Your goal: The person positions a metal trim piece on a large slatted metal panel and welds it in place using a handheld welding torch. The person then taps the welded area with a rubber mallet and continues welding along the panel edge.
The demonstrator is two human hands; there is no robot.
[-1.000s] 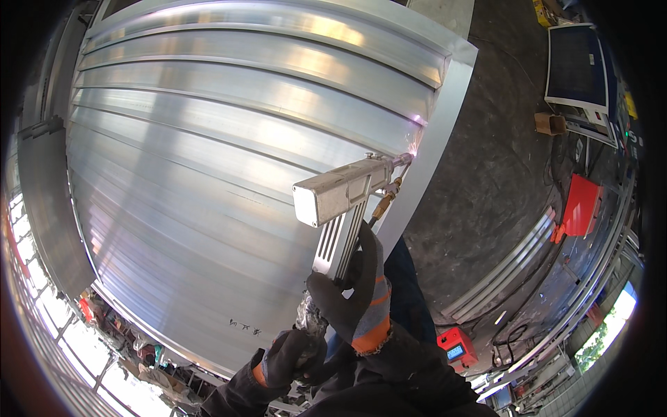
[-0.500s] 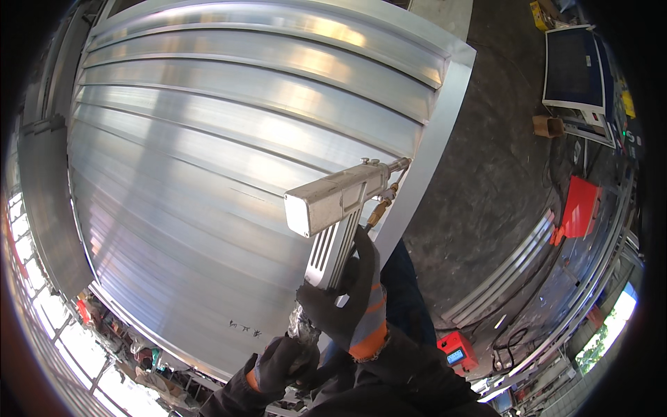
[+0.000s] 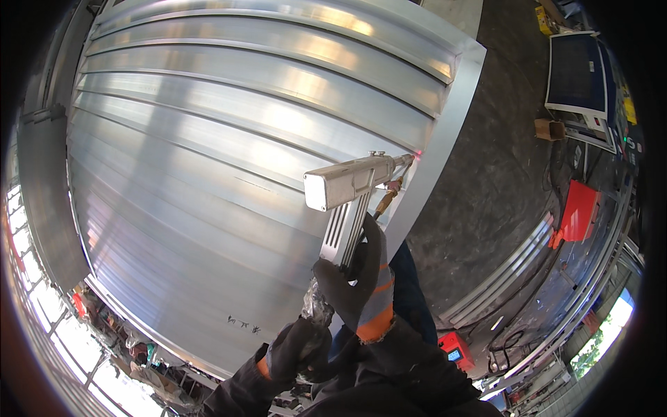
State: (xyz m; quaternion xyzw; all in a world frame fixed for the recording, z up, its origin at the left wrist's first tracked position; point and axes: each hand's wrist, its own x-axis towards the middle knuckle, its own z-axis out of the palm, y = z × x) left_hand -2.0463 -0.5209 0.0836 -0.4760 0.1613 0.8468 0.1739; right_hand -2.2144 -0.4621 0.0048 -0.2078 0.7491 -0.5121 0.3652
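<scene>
Welding gun standing at a slat end; extent of finished joints unconfirmed

The silver welding gun [image 3: 351, 182] is hanging over the right part of the slatted metal panel [image 3: 194, 229], its nozzle [image 3: 401, 161] meeting or almost meeting the right frame rail [image 3: 445, 132] at a slat's end. A small red glow [image 3: 417, 154] is showing at the tip; no sparks are showing. By judgement, work is centring on this one joint. The visible slats [image 3: 278, 115] are lying side by side along the rail, but the seams are appearing too small for telling finished joints from unfinished, so what is remaining cannot be counted

The gun's long body is running from lower left to upper right, the nozzle pointing right and slightly away from the person; the slotted handle [image 3: 344, 233] is slanting down-left. The right grip [image 3: 361, 281] is clasping the handle's lower part; the left grip [image 3: 295, 347] is pinching the foil-like wrapping [image 3: 317, 302] beneath it
</scene>
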